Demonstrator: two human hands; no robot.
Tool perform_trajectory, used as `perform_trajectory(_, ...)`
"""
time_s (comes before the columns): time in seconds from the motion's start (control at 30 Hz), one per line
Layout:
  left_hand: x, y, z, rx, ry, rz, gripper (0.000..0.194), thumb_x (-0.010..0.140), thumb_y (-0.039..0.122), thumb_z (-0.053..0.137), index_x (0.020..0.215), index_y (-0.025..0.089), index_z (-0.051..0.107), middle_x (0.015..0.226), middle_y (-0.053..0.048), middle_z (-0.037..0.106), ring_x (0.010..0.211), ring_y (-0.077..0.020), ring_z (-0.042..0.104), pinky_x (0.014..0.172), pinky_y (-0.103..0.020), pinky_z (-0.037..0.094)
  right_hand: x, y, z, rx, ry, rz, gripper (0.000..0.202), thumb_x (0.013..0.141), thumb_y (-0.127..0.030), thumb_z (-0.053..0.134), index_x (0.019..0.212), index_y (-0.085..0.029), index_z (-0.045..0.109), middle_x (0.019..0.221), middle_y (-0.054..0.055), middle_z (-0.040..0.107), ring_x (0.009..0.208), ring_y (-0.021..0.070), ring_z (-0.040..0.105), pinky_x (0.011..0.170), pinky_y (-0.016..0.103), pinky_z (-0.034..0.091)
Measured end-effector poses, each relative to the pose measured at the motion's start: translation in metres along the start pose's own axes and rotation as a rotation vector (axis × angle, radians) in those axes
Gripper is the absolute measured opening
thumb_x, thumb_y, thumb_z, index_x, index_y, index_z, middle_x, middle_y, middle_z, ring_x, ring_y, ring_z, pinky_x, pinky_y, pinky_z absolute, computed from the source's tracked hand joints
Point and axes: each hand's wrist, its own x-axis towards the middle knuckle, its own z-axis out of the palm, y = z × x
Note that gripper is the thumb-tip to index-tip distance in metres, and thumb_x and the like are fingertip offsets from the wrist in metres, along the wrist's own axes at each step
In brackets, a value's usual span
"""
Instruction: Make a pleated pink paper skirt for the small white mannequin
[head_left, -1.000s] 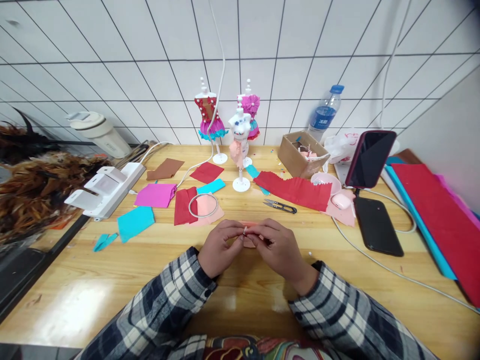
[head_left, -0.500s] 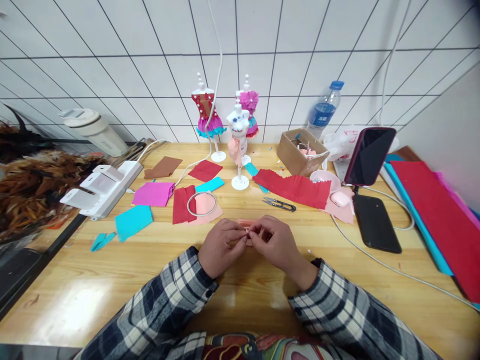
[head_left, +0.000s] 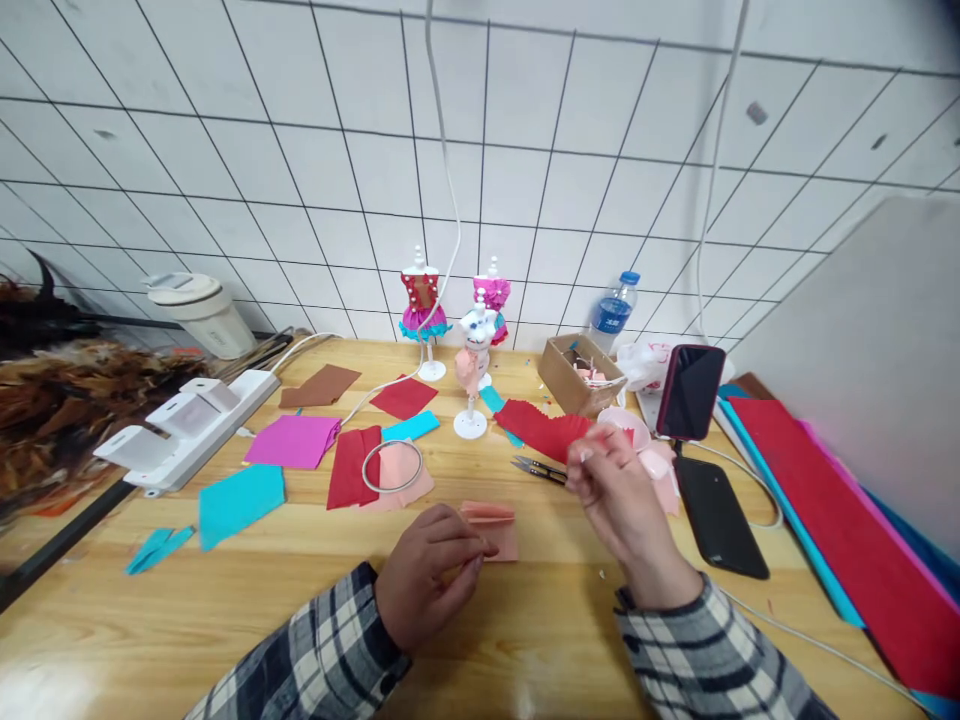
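Note:
My left hand (head_left: 433, 570) hovers at the left edge of a small folded piece of peach crepe paper (head_left: 501, 540). Its thumb and forefinger come together in a pinch; whatever lies between them is too small to make out. My right hand (head_left: 626, 510) is raised to the right, in front of the red scalloped crepe strip (head_left: 536, 428) and the thread snips (head_left: 538, 468). Its fingertips are pressed together, slightly blurred, and any content is unclear. Left of the peach piece, a metal ring (head_left: 365, 470) lies over red and peach paper squares.
Three small dressed mannequins (head_left: 470, 425) stand at the back. A cardboard box (head_left: 574, 385) of scraps, a water bottle (head_left: 615, 312), a propped phone (head_left: 691, 393) and a black phone (head_left: 724, 515) are on the right. A power strip (head_left: 199, 440) and coloured paper pieces (head_left: 292, 442) lie left.
My right hand has moved away from my left, up and to the right, uncovering more of the peach paper. My left hand stays near the paper. The view has tilted upward.

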Motion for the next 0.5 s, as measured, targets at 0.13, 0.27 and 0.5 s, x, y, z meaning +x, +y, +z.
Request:
perform_trajectory(0.13, -0.004, -0.003, 0.003, -0.014, 0.004, -0.005, 0.027, 0.083, 0.006, 0.054, 0.095, 0.021, 0.072, 0.081, -0.003, 0.075, 0.076, -0.0167, 0.061, 0.07, -0.029, 0.047, 0.039, -0.036, -0.004, -0.317, 0.172, -0.476, 0.007, 0.078, -0.023, 0.062, 0.08, -0.02, 0.068, 0.072, -0.002, 0.062, 0.061, 0.0114, 0.06, 0.059, 0.025, 0.054)
perform_trajectory(0.27, -0.01, -0.006, 0.008, -0.018, 0.006, -0.035, 0.026, 0.083, 0.008, 0.054, 0.095, 0.021, 0.073, 0.082, -0.003, 0.074, 0.079, -0.017, 0.062, 0.071, -0.029, 0.046, 0.09, -0.047, -0.012, -0.897, 0.335, -0.846, 0.033, 0.084, -0.019, 0.047, 0.097, -0.02, 0.077, 0.092, 0.007, 0.066, 0.085, 0.0201, 0.063, 0.08, 0.037, 0.053)
perform_trajectory(0.5, -0.009, -0.009, 0.008, 0.012, 0.022, -0.026, 0.025, 0.082, 0.007, 0.054, 0.094, 0.019, 0.073, 0.082, -0.003, 0.075, 0.076, -0.0167, 0.061, 0.068, -0.029, 0.047, 0.152, -0.032, -0.046, -1.511, 0.136, -0.696, 0.041, 0.081, -0.013, 0.051, 0.114, -0.019, 0.074, 0.127, 0.015, 0.067, 0.12, 0.0329, 0.055, 0.1, 0.05, 0.044)
